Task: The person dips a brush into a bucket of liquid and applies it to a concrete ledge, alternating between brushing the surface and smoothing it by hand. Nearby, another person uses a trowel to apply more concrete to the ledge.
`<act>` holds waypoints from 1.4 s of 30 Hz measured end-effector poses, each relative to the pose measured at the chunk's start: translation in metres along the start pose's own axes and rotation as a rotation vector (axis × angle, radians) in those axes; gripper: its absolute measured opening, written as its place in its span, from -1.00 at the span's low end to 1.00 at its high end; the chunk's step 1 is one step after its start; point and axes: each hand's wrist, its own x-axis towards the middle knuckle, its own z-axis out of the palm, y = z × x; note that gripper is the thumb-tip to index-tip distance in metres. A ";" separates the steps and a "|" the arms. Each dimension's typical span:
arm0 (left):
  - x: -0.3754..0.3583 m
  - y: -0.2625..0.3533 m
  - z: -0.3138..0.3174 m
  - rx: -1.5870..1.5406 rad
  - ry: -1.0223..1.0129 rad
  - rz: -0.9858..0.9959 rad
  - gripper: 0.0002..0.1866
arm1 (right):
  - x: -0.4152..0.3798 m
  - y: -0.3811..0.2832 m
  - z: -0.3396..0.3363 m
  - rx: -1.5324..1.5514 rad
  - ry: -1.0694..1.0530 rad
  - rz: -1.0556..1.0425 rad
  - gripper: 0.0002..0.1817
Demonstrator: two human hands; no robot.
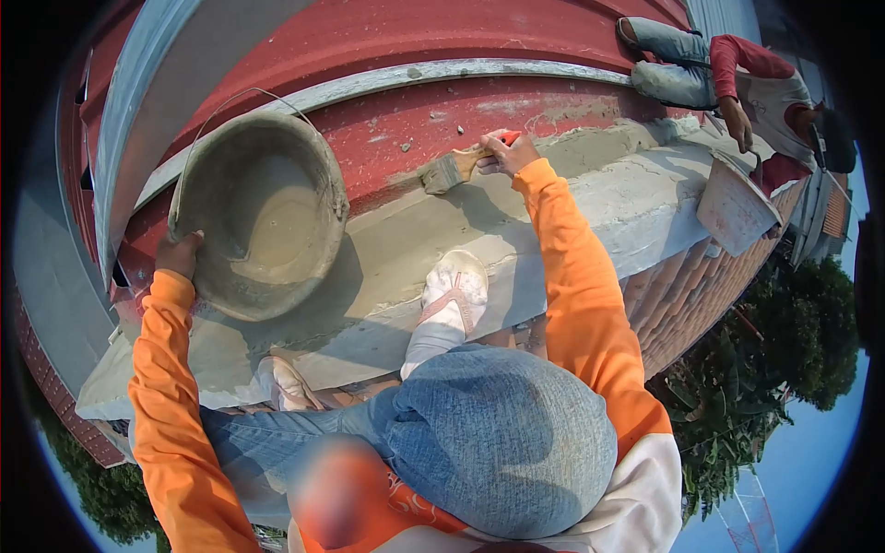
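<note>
My left hand [179, 254] is closed on the left edge of a cement-stained bucket [214, 175]. The bucket tilts toward me, with grey cement slurry [284, 227] pooled in it and a wire handle over its far side. In my right hand [510, 155] is a wide paintbrush [442, 174] with a wooden handle, its fingers wrapped round the grip. The brush's grey-coated bristles lie over the cement ledge [406, 235], close to where it meets the red metal sheet [406, 120]; whether they touch is hard to tell.
My sandalled foot [454, 295] stands on the ledge. Beyond the ledge lie roof tiles [687, 318] and treetops. At the upper right, a co-worker [770, 97] sits holding another bucket [733, 207]. A curved metal sheet [147, 101] rises at the left.
</note>
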 end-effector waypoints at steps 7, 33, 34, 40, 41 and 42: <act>0.001 0.000 0.000 -0.014 -0.010 -0.019 -0.68 | 0.026 -0.008 -0.167 -0.935 0.955 -0.098 -0.66; 0.010 -0.006 -0.004 0.063 0.009 -0.017 -0.63 | -0.003 -0.037 0.006 -0.558 -0.005 -0.320 -0.65; 0.010 -0.006 -0.004 0.046 -0.004 -0.012 -0.63 | -0.003 -0.033 0.010 -0.135 -0.046 -0.241 -0.67; 0.009 -0.005 -0.003 0.059 -0.008 -0.026 -0.62 | -0.045 0.032 -0.002 0.070 -0.032 -0.025 -0.70; 0.010 -0.003 -0.003 0.046 0.005 -0.016 -0.62 | -0.048 0.032 -0.031 -0.002 0.081 -0.049 -0.70; 0.011 -0.003 -0.005 0.051 0.005 -0.016 -0.62 | -0.052 0.027 -0.063 -0.066 0.231 -0.061 -0.72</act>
